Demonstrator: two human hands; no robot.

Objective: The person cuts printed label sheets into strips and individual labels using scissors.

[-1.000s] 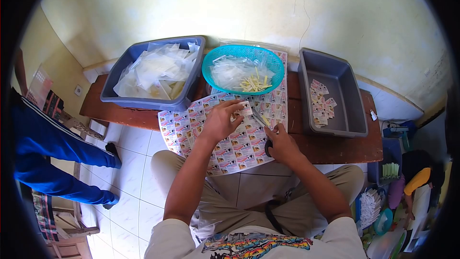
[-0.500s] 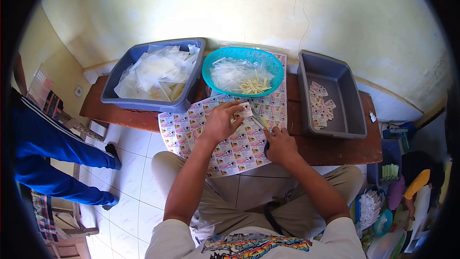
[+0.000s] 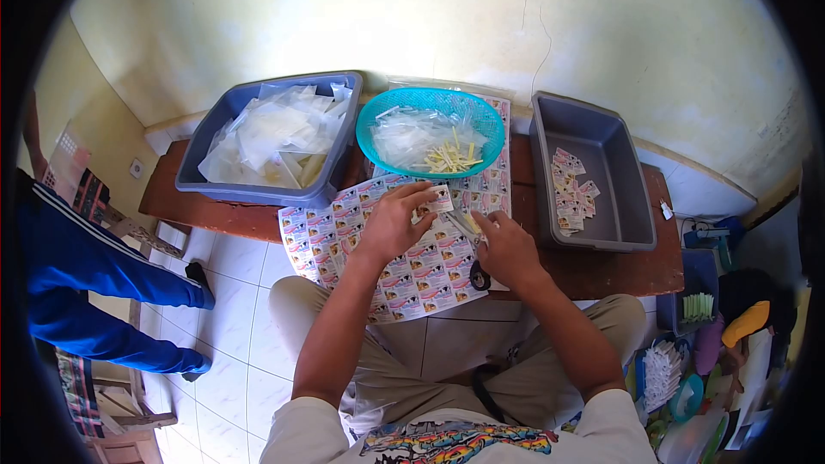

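Note:
My left hand (image 3: 397, 222) pinches a small printed label (image 3: 441, 198) between thumb and fingers, above a sheet of printed labels (image 3: 421, 279). My right hand (image 3: 509, 249) is closed around scissors; their black handle loop (image 3: 479, 276) hangs below the fingers and the metal blades (image 3: 461, 222) point up-left toward the label. A narrow pale yellow strip shows by the right fingertips, partly hidden. Just beyond the hands stands a turquoise basket (image 3: 368, 148) with clear plastic packets (image 3: 421, 136) and yellow paper strips (image 3: 453, 155).
On the wooden bench (image 3: 593, 273), a grey tub (image 3: 339, 155) of translucent bags stands left, and another grey tub (image 3: 620, 193) with cut labels (image 3: 571, 193) right. A person in blue trousers (image 3: 112, 266) stands left; another person (image 3: 746, 326) is at the lower right.
My right hand has turned, and the scissors' handle loop now hangs lower with the fingertips nearer the blades. My left hand still holds the label. The view has shifted slightly.

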